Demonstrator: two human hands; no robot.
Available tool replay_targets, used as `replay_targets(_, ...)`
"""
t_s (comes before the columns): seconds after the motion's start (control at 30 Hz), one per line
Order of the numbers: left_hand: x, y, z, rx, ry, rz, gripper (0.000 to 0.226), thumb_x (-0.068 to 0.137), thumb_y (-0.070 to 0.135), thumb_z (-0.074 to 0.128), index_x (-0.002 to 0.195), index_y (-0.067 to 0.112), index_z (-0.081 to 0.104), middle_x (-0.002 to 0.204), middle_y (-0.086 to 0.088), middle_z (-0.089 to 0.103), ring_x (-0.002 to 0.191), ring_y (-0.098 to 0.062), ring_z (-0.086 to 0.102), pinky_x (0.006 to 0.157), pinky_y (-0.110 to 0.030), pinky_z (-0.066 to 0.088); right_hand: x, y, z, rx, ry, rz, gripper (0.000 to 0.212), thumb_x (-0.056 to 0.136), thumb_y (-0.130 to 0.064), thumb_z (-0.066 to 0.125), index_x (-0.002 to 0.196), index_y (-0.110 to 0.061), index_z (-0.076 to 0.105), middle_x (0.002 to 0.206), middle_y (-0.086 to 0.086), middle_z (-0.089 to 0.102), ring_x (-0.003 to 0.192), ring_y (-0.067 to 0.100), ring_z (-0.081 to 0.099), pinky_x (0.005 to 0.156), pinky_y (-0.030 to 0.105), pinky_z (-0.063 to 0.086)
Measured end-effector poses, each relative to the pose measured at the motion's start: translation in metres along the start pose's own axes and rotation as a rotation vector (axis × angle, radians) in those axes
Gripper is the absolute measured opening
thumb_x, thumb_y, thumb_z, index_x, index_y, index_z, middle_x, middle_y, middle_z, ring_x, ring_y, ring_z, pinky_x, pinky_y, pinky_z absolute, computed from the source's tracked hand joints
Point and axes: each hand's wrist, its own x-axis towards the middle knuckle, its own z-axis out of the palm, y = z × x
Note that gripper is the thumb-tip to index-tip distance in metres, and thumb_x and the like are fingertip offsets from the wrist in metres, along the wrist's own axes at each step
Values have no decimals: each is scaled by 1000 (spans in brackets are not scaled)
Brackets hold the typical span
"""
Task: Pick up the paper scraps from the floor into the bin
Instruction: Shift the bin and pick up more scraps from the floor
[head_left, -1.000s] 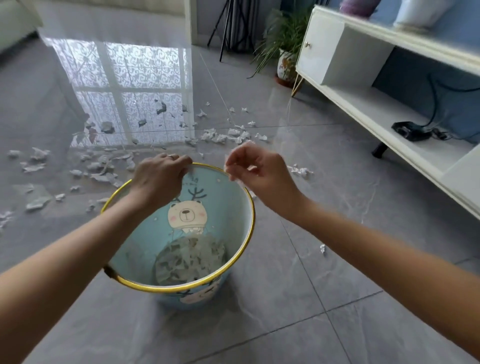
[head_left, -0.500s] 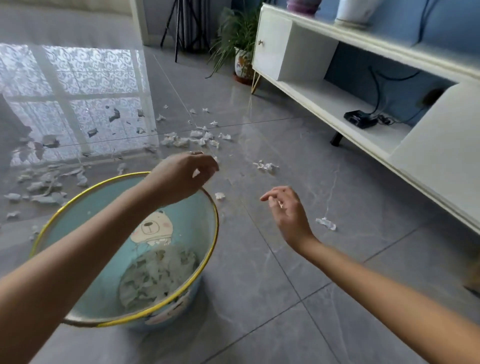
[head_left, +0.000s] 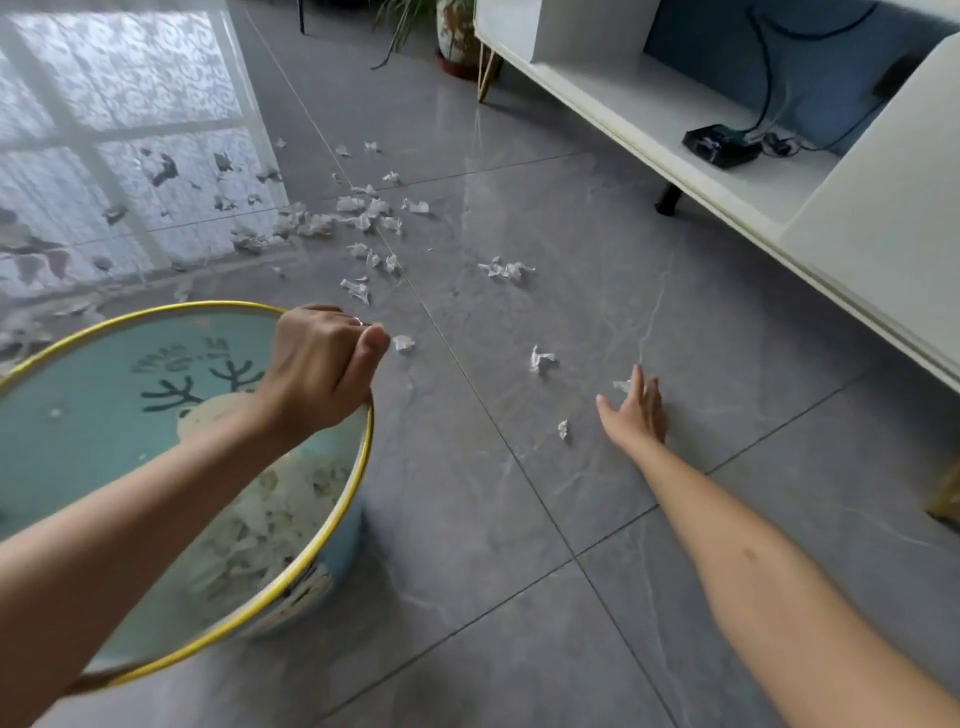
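Note:
A light blue bin (head_left: 332, 525) with a yellow rim and a bear print stands at the lower left, with torn paper in its bottom. My left hand (head_left: 322, 364) grips the rim at the bin's far right side. My right hand (head_left: 635, 410) is stretched out low over the grey floor, fingers straight, its fingertips at a small paper scrap (head_left: 621, 385). Single scraps lie nearby: one (head_left: 540, 358) just beyond the hand, one (head_left: 562, 429) left of the wrist, one (head_left: 403, 343) beside my left hand. A thick scatter of scraps (head_left: 363, 215) lies farther off.
A white low cabinet (head_left: 857, 218) runs along the right side, with a black leg (head_left: 668, 200) and a black device with cables (head_left: 719, 145) on its shelf. A potted plant (head_left: 457, 31) stands at the back. More scraps lie on the bright window reflection (head_left: 130, 171) at the left.
My right hand has left the bin's rim and dropped right and forward to the floor, fingers straightening. The view has swung right, so the bin sits further left. My left hand stays on the rim.

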Motion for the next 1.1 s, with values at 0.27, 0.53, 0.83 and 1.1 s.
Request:
replay_targets(0.27, -4, -9, 0, 23, 40, -73, 67, 99, 38, 15, 43, 8, 36, 41, 0, 28, 36, -31, 35, 52, -29, 31, -17, -47, 52, 88, 63, -332, 62, 93, -37, 43, 143, -1, 31, 154, 12, 25, 144, 25, 18, 116, 34, 15)
replay_targets(0.53, -8, -15, 3, -2, 56, -83, 66, 99, 37, 15, 44, 8, 36, 40, -5, 32, 36, -32, 34, 54, -32, 36, 15, -79, 57, -29, -61, -393, 60, 96, -44, 27, 149, -21, 12, 158, 3, 8, 145, 18, 13, 116, 36, 7)
replay_targets(0.83, -9, -16, 4, -3, 81, -68, 63, 99, 35, 14, 44, 11, 34, 40, -4, 33, 36, -30, 33, 56, -29, 33, 7, -76, 41, 661, -396, -270, 48, 83, -24, 32, 99, 2, 69, 125, 16, 60, 117, 15, 51, 91, 13, 39)
replay_targets(1.1, -10, -18, 5, 10, 81, -77, 66, 99, 37, 14, 44, 7, 37, 40, -6, 34, 36, -31, 34, 56, -28, 30, -12, -43, 17, -69, 3, -413, 53, 84, -55, 50, 119, -15, 48, 117, 9, 49, 100, 32, 57, 77, 36, 43)
